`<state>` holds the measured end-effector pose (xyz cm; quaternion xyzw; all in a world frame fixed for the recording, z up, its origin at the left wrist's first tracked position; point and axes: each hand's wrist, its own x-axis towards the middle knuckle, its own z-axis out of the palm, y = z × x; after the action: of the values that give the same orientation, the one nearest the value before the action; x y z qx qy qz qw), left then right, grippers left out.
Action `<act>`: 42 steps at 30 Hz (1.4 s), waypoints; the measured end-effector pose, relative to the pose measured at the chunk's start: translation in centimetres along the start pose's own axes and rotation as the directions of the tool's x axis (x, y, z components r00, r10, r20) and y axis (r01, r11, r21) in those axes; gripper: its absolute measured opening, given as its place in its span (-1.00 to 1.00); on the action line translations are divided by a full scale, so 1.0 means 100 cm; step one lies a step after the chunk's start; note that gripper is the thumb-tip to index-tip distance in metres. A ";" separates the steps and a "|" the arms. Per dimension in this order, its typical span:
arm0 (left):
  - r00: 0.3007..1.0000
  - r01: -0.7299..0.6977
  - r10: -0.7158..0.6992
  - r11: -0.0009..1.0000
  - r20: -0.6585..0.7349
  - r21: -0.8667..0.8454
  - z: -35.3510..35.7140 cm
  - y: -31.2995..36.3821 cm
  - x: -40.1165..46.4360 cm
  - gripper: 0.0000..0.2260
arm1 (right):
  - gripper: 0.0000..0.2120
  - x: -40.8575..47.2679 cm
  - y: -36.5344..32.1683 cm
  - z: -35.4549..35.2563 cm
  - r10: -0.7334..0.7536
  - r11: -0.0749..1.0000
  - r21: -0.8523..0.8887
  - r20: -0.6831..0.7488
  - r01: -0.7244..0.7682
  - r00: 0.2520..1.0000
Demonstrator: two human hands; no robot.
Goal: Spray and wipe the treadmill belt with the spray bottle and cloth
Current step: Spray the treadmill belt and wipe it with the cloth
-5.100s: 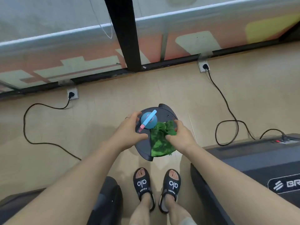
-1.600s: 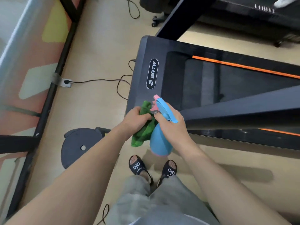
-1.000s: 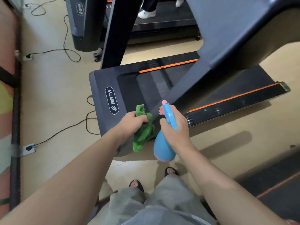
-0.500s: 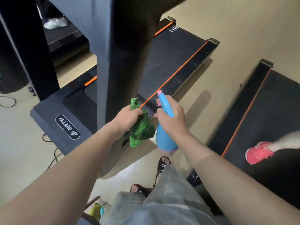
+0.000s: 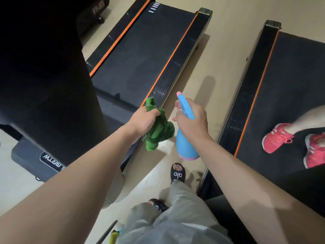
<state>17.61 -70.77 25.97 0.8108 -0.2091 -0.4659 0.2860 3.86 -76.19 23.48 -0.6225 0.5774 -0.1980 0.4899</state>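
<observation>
Head view: both hands loaded beside the treadmill belt (image 5: pixel 140 55).
Left hand (image 5: pixel 142 120) fists the green cloth (image 5: pixel 159 132), which dangles below it; right hand (image 5: pixel 192 123) wraps the blue spray bottle (image 5: pixel 186 145) at its neck, nozzle pointing at the belt's near edge.

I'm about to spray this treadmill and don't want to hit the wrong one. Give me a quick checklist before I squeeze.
1. Spray bottle gripped in right hand: ok.
2. Green cloth ready in left hand: ok.
3. Nozzle over the treadmill belt: not ok; it hangs over the floor gap beside the side rail.
4. Target belt free of feet: ok.
5. Neighbouring treadmill on the right: not ok to spray; someone in pink shoes stands on it.
6. Liquid left in the bottle: cannot tell.
</observation>
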 end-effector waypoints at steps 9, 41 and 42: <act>1.000 -0.003 0.003 1.000 0.013 0.028 0.023 0.017 0.062 -0.75 | -0.71 0.053 0.020 0.001 0.076 0.997 0.006 -0.069 -0.076 0.995; 0.815 0.093 -0.103 0.995 -0.570 -0.047 0.028 -0.062 0.500 -0.73 | -0.86 0.423 0.138 0.198 -0.211 0.937 -0.208 0.305 0.281 0.929; 0.797 0.075 -0.094 0.996 -0.596 -0.057 0.028 -0.073 0.519 -0.76 | -0.87 0.437 0.146 0.214 -0.226 0.921 -0.237 0.323 0.310 0.919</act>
<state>40.54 -97.54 -12.96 0.9203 -0.0647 -0.2019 0.3288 24.76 -105.81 -12.15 -0.7821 0.4302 -0.0860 0.4425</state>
